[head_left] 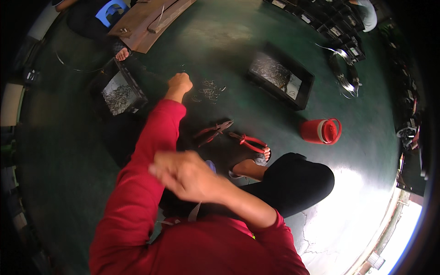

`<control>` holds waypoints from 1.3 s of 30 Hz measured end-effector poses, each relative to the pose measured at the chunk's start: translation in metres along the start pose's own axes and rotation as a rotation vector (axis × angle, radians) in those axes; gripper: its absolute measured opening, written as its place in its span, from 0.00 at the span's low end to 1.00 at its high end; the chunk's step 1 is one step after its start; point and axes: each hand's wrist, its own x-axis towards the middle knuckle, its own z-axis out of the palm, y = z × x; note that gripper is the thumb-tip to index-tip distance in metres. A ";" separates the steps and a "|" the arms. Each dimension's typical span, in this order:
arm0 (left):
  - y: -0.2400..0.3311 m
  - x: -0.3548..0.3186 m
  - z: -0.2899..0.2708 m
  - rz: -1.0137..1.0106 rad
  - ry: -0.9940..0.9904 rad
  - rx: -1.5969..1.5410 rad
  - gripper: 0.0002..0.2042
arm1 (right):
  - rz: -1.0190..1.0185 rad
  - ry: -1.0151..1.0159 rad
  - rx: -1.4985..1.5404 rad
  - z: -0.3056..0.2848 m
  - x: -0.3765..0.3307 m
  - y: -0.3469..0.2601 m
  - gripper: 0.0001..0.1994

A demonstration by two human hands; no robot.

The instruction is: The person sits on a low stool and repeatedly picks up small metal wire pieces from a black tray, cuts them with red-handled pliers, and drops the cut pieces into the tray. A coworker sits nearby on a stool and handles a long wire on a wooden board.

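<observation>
Green floor point(284, 126): bent wires point(210, 90) lie right of the left hand point(180, 83).

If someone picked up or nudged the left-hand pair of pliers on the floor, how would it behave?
The pliers would probably feel heavy for their size, since the head looks like solid metal. They seem unlikely to roll, lying flat on the floor with handles splayed. Lifted by one handle, the other might swing at the joint.
</observation>
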 end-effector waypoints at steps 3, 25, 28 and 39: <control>-0.010 0.009 -0.009 -0.149 -0.063 -0.499 0.13 | -0.028 -0.453 0.304 -0.011 -0.013 -0.024 0.14; 0.138 -0.093 -0.093 0.757 -0.088 -1.167 0.08 | 1.046 0.067 -0.847 -0.265 0.007 0.220 0.20; 0.183 -0.195 -0.099 0.855 -0.242 -1.125 0.06 | 1.281 0.344 -1.072 -0.353 -0.021 0.234 0.20; 0.233 -0.263 -0.050 1.249 0.026 -0.913 0.06 | 1.295 0.497 -1.039 -0.351 -0.045 0.198 0.14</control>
